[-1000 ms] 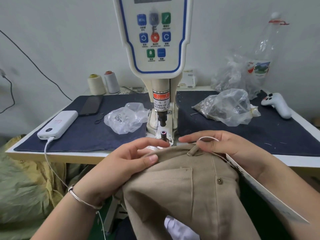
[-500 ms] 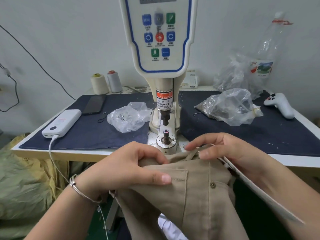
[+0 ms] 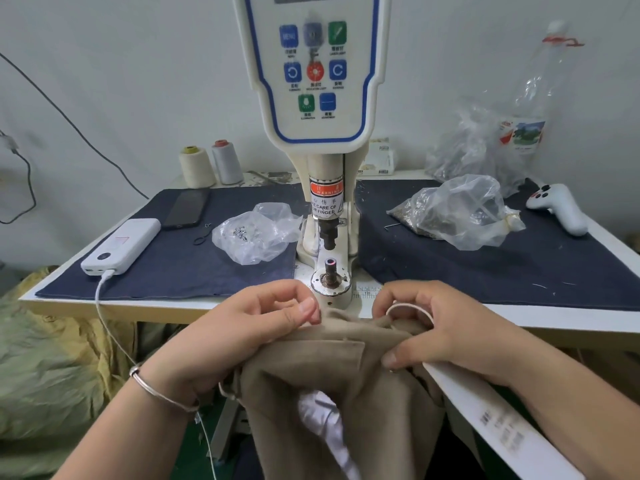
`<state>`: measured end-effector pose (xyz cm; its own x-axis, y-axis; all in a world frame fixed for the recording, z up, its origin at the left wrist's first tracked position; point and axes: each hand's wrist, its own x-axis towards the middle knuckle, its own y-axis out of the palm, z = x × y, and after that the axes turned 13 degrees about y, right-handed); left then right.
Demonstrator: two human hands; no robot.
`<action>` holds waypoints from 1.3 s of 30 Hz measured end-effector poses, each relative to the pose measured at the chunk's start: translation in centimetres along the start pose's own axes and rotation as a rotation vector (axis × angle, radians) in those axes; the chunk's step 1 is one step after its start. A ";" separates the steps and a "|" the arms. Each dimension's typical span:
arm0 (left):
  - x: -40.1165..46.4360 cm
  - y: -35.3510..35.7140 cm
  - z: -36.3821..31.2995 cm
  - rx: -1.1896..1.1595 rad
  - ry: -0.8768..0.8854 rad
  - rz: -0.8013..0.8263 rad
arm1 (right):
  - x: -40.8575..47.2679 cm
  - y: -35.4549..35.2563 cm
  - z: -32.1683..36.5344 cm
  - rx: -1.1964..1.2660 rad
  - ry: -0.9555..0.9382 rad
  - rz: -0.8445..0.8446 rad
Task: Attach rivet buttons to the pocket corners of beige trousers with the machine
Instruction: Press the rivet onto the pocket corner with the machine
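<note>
At the rivet machine (image 3: 317,140), mid-positioning: beige trousers (image 3: 332,375) held at 6 o'clock of the lower die (image 3: 329,271), bunched just short of it and not yet over it. Left hand (image 3: 249,327) curled, fingertips pinching the waistband edge at 7 o'clock of the die; right hand (image 3: 446,330) curled round fabric and a white cord loop at 5 o'clock, thumb pressing down near the pocket corner (image 3: 360,346). Best done, by this view, by drawing the cloth flat and taut, centring the pocket corner squarely over the die post, and keeping fingertips well outside the punch line. At 10 o'clock of the die, a clear plastic bag (image 3: 256,233) lying open with a few small metal pieces inside; at 2 o'clock, a fuller clear bag (image 3: 460,213) of tiny brownish pieces, seemingly rivet parts, too small to tell apart.
</note>
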<state>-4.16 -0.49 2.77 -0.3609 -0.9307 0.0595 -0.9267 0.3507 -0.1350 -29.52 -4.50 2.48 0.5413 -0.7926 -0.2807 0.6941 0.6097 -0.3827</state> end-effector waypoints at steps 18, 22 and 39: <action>1.9 0.7 2.6 -0.221 -0.003 -0.087 | 2.7 -2.1 -1.8 0.479 0.105 0.364; 3.0 0.1 3.2 -0.065 -0.081 -0.185 | 4.3 -2.9 -1.8 0.478 0.240 0.282; 10.8 -3.2 3.8 0.503 -0.054 -0.471 | 11.9 -6.2 1.3 0.438 0.563 0.101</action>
<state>-4.69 -12.09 0.13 0.0865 -0.9805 0.1766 -0.8175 -0.1712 -0.5499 -26.74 -17.74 2.71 0.3682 -0.5460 -0.7525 0.8438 0.5361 0.0239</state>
